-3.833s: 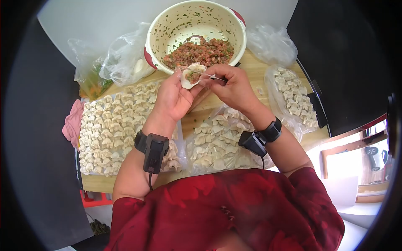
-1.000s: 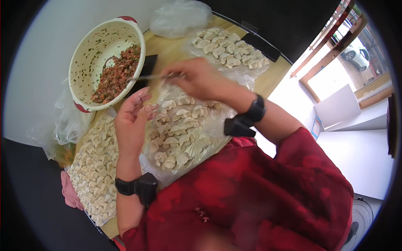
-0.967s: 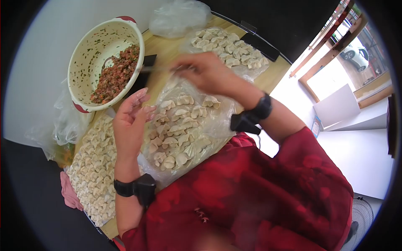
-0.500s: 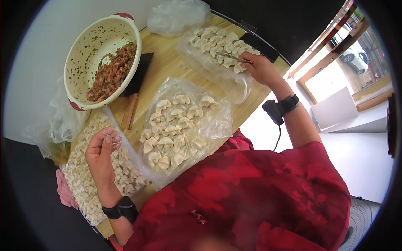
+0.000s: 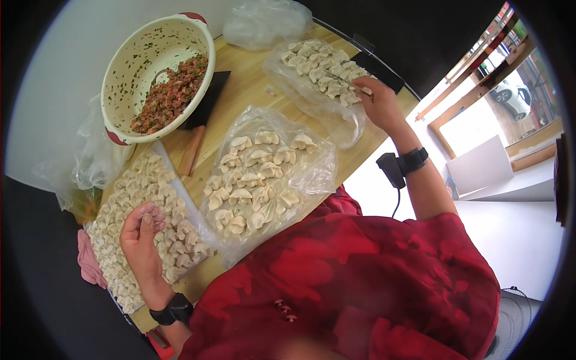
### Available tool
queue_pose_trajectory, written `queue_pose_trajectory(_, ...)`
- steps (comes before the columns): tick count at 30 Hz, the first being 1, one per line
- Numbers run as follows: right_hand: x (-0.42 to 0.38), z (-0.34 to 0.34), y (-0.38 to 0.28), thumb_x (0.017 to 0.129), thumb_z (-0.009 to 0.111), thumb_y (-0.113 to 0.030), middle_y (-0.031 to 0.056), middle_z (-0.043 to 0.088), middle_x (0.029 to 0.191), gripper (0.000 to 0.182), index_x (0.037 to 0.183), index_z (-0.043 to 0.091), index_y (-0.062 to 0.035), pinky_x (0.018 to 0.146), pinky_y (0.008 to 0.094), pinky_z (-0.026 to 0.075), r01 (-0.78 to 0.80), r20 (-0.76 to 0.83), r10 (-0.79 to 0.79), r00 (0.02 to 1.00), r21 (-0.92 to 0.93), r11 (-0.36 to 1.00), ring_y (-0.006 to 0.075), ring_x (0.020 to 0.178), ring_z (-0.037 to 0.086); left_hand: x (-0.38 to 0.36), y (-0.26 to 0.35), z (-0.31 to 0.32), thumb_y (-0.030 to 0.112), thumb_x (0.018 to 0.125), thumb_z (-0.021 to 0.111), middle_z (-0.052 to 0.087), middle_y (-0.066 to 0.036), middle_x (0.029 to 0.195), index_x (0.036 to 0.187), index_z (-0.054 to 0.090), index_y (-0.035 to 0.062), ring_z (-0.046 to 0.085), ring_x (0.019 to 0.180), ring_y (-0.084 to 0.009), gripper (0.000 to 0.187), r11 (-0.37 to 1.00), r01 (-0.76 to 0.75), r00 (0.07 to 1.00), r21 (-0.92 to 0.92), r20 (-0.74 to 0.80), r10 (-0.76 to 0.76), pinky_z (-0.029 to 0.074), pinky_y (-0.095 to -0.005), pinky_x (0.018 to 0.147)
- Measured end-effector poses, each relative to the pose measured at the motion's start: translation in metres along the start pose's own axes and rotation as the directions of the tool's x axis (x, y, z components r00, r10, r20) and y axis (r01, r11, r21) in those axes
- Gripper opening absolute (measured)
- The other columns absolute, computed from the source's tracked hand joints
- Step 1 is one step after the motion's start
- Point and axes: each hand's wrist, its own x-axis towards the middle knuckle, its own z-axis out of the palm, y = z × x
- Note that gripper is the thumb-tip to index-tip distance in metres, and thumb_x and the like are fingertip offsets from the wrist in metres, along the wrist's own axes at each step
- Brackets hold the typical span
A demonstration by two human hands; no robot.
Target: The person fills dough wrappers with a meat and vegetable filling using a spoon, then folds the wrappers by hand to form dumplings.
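My right hand (image 5: pixel 377 98) grips a thin metal utensil (image 5: pixel 357 88), its far end over a pile of dumplings (image 5: pixel 321 67) on a clear plastic bag at the far right of the table; its exact kind I cannot make out. My left hand (image 5: pixel 141 231), fingers loosely curled and floury at the tips, hovers above a tray crowded with dumplings (image 5: pixel 129 192). Nothing shows between its fingers. Between the two hands, several separate dumplings (image 5: pixel 259 157) lie on a flat plastic bag (image 5: pixel 312 171).
A white bowl with red handles (image 5: pixel 113 99) holds minced filling (image 5: pixel 174 90) at the back left. Beside it are a dark flat object (image 5: pixel 211 99) and a wooden stick (image 5: pixel 192 150). Crumpled plastic bags (image 5: pixel 264 24) lie at the back. A pink cloth (image 5: pixel 90 258) hangs at left.
The view has shifted slightly. My right hand stays at the far dumpling pile, and the utensil has turned and shows less. My left hand remains over the tray, a little lower in view.
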Motion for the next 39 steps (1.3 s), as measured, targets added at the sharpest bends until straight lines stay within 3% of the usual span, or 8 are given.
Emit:
queue_pose_trajectory(6,-0.018,-0.006,-0.003,0.089,0.057,-0.005,0.0072,0.065,0.091,0.016,0.105,0.06,-0.0024,0.074,0.0295,0.048,-0.201,-0.12,0.22,0.968,0.151,0.968,0.0161,0.086,0.061,-0.012,-0.012,-0.01,0.01,0.092,0.06,0.065,-0.008,0.094,0.111,0.061,-0.0005,0.061,0.081,-0.0137,0.021,0.995,-0.034,0.998,-0.091,-0.051,0.029,0.05,-0.0259,0.072)
queue_pose_trajectory(8,-0.026,0.004,0.009,0.094,0.054,-0.009,0.0007,0.062,0.088,0.015,0.107,0.058,-0.0038,0.064,0.0219,0.043,-0.071,-0.219,0.246,0.944,0.594,0.802,0.0065,0.076,0.054,-0.014,-0.018,-0.011,0.008,0.092,0.06,0.065,-0.007,0.094,0.111,0.061,-0.0007,0.061,0.08,-0.0131,0.021,0.995,-0.036,0.993,-0.093,-0.118,0.024,0.05,-0.0249,0.07)
queue_pose_trajectory(10,-0.038,0.007,-0.006,0.097,0.052,-0.01,-0.0042,0.057,0.082,0.015,0.11,0.055,-0.0055,0.055,0.0179,0.034,-0.066,-0.186,0.294,0.938,0.735,0.674,0.0015,0.065,0.044,-0.019,-0.022,-0.018,0.006,0.091,0.06,0.065,-0.007,0.093,0.111,0.061,-0.0009,0.061,0.078,-0.0125,0.021,0.996,-0.039,0.971,-0.076,-0.24,0.02,0.05,-0.0239,0.068)
queue_pose_trajectory(16,-0.061,0.024,-0.058,0.095,0.055,-0.014,-0.0077,0.045,0.071,0.01,0.096,0.059,-0.0046,0.052,0.018,0.027,-0.099,-0.105,0.198,0.975,0.592,0.8,0.0005,0.061,0.038,-0.031,-0.029,-0.027,0.002,0.088,0.062,0.064,-0.002,0.092,0.11,0.061,0.0001,0.058,0.073,-0.0091,0.022,0.992,-0.127,0.916,-0.01,-0.384,0.114,0.048,-0.0217,0.064)
queue_pose_trajectory(19,-0.07,0.042,-0.054,0.095,0.057,-0.013,-0.0064,0.048,0.072,0.01,0.09,0.06,-0.0042,0.055,0.0191,0.029,-0.13,-0.012,0.169,0.985,0.588,0.798,0.0016,0.063,0.039,-0.042,-0.029,-0.033,-0.002,0.086,0.06,0.062,-0.006,0.103,0.113,0.061,0.0001,0.059,0.085,-0.0119,0.027,0.989,-0.137,0.871,0.049,-0.471,0.144,0.049,-0.0246,0.075)
queue_pose_trajectory(21,-0.074,0.052,-0.045,0.094,0.057,-0.012,-0.0043,0.053,0.075,0.009,0.092,0.059,-0.0033,0.06,0.0193,0.035,-0.138,0.005,0.161,0.987,0.54,0.83,0.003,0.068,0.044,-0.049,-0.029,-0.04,-0.003,0.085,0.057,0.055,-0.012,0.118,0.116,0.061,0.0013,0.055,0.105,-0.0191,0.032,0.638,-0.254,0.707,0.727,-0.311,0.635,0.044,-0.0313,0.092)
queue_pose_trajectory(28,-0.087,0.061,-0.084,0.094,0.055,-0.005,-0.0013,0.059,0.086,0.007,0.098,0.059,-0.0013,0.069,0.0191,0.041,0.019,-0.095,0.029,0.995,0.463,0.886,0.0057,0.079,0.051,-0.101,-0.059,-0.054,0.008,0.087,0.054,0.051,-0.014,0.126,0.116,0.062,0.003,0.043,0.116,-0.0317,0.03,0.497,-0.154,0.701,0.854,-0.26,0.664,0.032,-0.042,0.101)
queue_pose_trajectory(39,-0.083,0.066,-0.082,0.093,0.048,-0.003,-0.001,0.042,0.076,0.007,0.086,0.051,-0.0024,0.063,0.0221,0.033,-0.044,-0.045,0.07,0.997,0.427,0.903,0.0085,0.07,0.038,-0.105,-0.077,-0.061,0.019,0.091,0.048,0.05,-0.016,0.127,0.12,0.056,0.0028,0.041,0.118,-0.0333,0.034,0.496,-0.138,0.708,0.857,-0.265,0.654,0.028,-0.0443,0.103)
